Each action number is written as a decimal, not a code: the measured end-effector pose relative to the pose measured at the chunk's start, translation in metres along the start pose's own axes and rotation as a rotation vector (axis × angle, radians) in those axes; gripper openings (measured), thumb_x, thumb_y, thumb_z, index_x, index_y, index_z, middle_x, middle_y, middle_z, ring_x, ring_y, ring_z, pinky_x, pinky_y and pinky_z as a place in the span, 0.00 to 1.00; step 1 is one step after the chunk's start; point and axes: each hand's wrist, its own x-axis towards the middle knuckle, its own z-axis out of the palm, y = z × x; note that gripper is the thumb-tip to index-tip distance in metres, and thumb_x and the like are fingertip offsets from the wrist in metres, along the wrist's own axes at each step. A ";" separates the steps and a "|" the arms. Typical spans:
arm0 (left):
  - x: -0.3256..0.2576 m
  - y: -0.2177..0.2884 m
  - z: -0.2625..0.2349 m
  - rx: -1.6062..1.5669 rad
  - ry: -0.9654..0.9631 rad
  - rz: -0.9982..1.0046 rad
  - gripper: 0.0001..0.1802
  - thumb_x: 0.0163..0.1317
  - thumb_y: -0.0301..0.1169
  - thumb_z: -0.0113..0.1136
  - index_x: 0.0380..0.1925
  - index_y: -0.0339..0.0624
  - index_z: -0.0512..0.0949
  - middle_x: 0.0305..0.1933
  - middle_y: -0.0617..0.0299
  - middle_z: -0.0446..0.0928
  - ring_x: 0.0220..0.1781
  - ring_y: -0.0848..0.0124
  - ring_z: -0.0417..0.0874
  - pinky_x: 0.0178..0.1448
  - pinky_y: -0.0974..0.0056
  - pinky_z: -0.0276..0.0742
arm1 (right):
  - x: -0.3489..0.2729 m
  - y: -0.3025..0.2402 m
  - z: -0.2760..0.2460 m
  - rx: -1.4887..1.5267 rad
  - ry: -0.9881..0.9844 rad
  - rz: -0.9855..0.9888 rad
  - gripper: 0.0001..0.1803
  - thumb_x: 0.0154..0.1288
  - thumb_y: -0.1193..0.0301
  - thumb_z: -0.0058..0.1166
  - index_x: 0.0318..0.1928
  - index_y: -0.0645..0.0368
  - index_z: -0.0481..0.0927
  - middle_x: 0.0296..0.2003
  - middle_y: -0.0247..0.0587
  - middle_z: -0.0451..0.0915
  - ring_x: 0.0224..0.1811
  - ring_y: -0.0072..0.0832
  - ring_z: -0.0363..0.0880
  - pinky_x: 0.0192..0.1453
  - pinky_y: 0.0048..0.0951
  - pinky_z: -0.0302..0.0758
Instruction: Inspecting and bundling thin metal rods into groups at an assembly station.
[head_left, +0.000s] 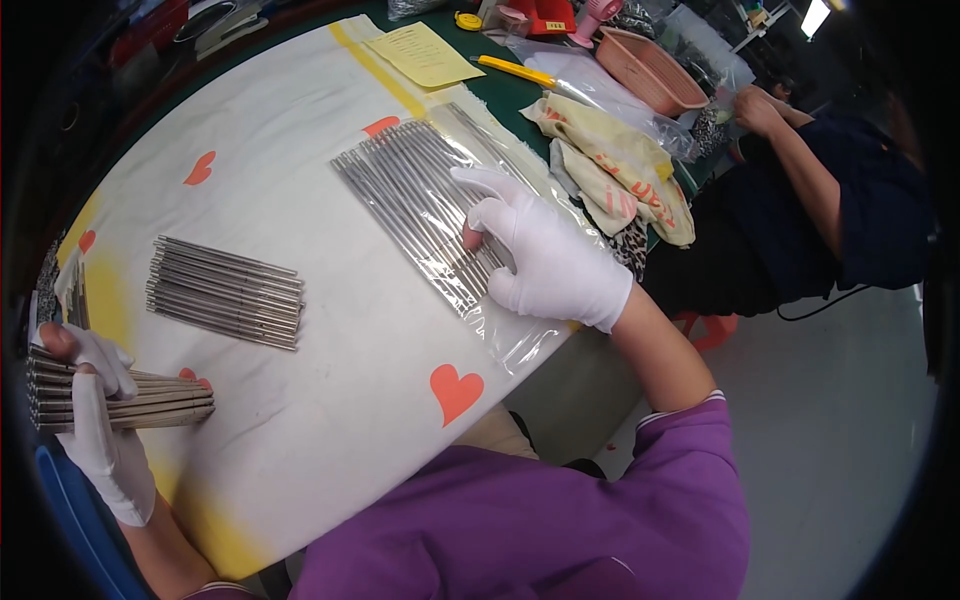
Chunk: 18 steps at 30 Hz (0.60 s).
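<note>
My left hand point(112, 462), in a white glove with bare fingertips, is closed around a thick bundle of thin metal rods point(165, 402) at the table's left edge. My right hand point(565, 258), gloved the same way, rests over a row of similar metal rods point(395, 190) laid side by side on a clear plastic bag point(515, 345). Its fingers are apart and partly bent, touching or just above the rods; the palm side is hidden. Between the hands lies a separate flat pile of metal rods point(225, 292).
A white cloth with orange hearts point(456, 393) covers the table. Beyond the row lie a yellow paper point(423, 55), a yellow utility knife point(515, 70), crumpled cloths point(615, 175) and a pink basket point(650, 70). Another person point(800, 190) in dark clothes works at the right.
</note>
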 end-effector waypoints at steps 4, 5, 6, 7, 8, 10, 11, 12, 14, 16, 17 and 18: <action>0.000 -0.001 -0.002 -0.007 0.000 0.001 0.13 0.63 0.26 0.44 0.48 0.37 0.65 0.28 0.67 0.61 0.27 0.78 0.62 0.41 0.68 0.60 | -0.003 0.003 0.003 0.030 0.008 -0.031 0.12 0.43 0.81 0.50 0.33 0.59 0.74 0.65 0.51 0.63 0.61 0.48 0.68 0.64 0.36 0.67; 0.000 -0.001 -0.002 -0.007 0.001 0.001 0.13 0.63 0.26 0.44 0.48 0.37 0.65 0.28 0.67 0.61 0.27 0.78 0.62 0.41 0.68 0.60 | -0.004 0.004 0.003 0.049 0.004 -0.037 0.11 0.44 0.81 0.50 0.32 0.59 0.75 0.65 0.51 0.63 0.62 0.48 0.68 0.64 0.36 0.67; 0.000 -0.001 -0.002 -0.005 -0.003 0.005 0.13 0.63 0.26 0.44 0.48 0.37 0.65 0.28 0.67 0.61 0.26 0.78 0.62 0.41 0.68 0.60 | -0.005 0.005 0.003 0.068 -0.001 -0.043 0.11 0.44 0.82 0.50 0.32 0.59 0.76 0.65 0.50 0.64 0.63 0.48 0.67 0.65 0.36 0.66; 0.001 -0.002 -0.002 -0.003 -0.006 0.009 0.13 0.63 0.26 0.45 0.48 0.37 0.65 0.28 0.67 0.61 0.26 0.78 0.62 0.40 0.68 0.61 | -0.006 0.007 0.003 0.067 -0.002 -0.044 0.11 0.44 0.82 0.50 0.32 0.59 0.76 0.65 0.50 0.64 0.63 0.48 0.67 0.65 0.36 0.66; 0.001 -0.001 -0.002 -0.003 -0.004 0.009 0.13 0.63 0.26 0.45 0.48 0.37 0.65 0.28 0.67 0.61 0.26 0.78 0.62 0.40 0.68 0.61 | -0.007 0.009 0.005 0.065 0.021 -0.077 0.10 0.44 0.82 0.50 0.31 0.59 0.77 0.65 0.50 0.64 0.65 0.48 0.66 0.65 0.36 0.66; 0.002 -0.001 0.000 0.014 -0.006 0.018 0.13 0.63 0.27 0.45 0.47 0.37 0.65 0.28 0.67 0.61 0.26 0.78 0.63 0.40 0.68 0.61 | -0.008 0.011 0.005 0.063 0.042 -0.107 0.09 0.45 0.83 0.49 0.30 0.59 0.77 0.64 0.50 0.65 0.66 0.47 0.65 0.65 0.37 0.66; 0.002 -0.002 0.000 0.013 -0.006 0.018 0.13 0.63 0.27 0.45 0.47 0.37 0.65 0.28 0.67 0.61 0.26 0.78 0.63 0.40 0.68 0.61 | -0.008 0.013 0.005 0.020 0.050 -0.161 0.09 0.45 0.83 0.49 0.28 0.60 0.77 0.64 0.50 0.67 0.66 0.47 0.65 0.66 0.38 0.66; 0.002 -0.001 -0.001 0.015 -0.008 0.015 0.13 0.63 0.27 0.45 0.47 0.37 0.65 0.28 0.67 0.61 0.26 0.78 0.63 0.40 0.68 0.61 | -0.007 0.013 0.005 -0.021 0.057 -0.218 0.08 0.45 0.83 0.49 0.27 0.60 0.77 0.63 0.50 0.68 0.66 0.48 0.65 0.66 0.38 0.66; 0.001 0.000 -0.002 0.020 -0.009 0.013 0.13 0.63 0.27 0.45 0.47 0.37 0.65 0.28 0.67 0.61 0.26 0.78 0.63 0.40 0.68 0.61 | -0.005 0.015 0.002 -0.031 0.048 -0.261 0.07 0.45 0.82 0.50 0.27 0.60 0.77 0.62 0.50 0.69 0.65 0.48 0.66 0.65 0.39 0.67; 0.001 0.000 -0.002 0.021 -0.009 0.011 0.13 0.63 0.27 0.45 0.48 0.37 0.65 0.28 0.67 0.61 0.26 0.77 0.63 0.41 0.68 0.61 | -0.004 0.015 0.001 -0.045 0.040 -0.302 0.06 0.45 0.82 0.50 0.26 0.59 0.77 0.61 0.51 0.70 0.64 0.49 0.67 0.65 0.40 0.68; 0.001 0.000 -0.002 0.021 -0.009 0.011 0.13 0.63 0.27 0.45 0.48 0.37 0.65 0.28 0.67 0.61 0.26 0.77 0.63 0.41 0.68 0.61 | -0.003 0.014 0.000 -0.085 0.041 -0.305 0.05 0.45 0.80 0.51 0.25 0.59 0.76 0.60 0.51 0.71 0.64 0.50 0.67 0.64 0.41 0.68; 0.001 0.000 -0.002 0.017 -0.006 0.014 0.13 0.63 0.27 0.45 0.48 0.37 0.65 0.28 0.67 0.61 0.26 0.77 0.63 0.41 0.68 0.61 | -0.003 0.014 -0.001 -0.126 0.041 -0.308 0.03 0.45 0.78 0.52 0.25 0.59 0.76 0.60 0.51 0.72 0.63 0.51 0.68 0.64 0.42 0.68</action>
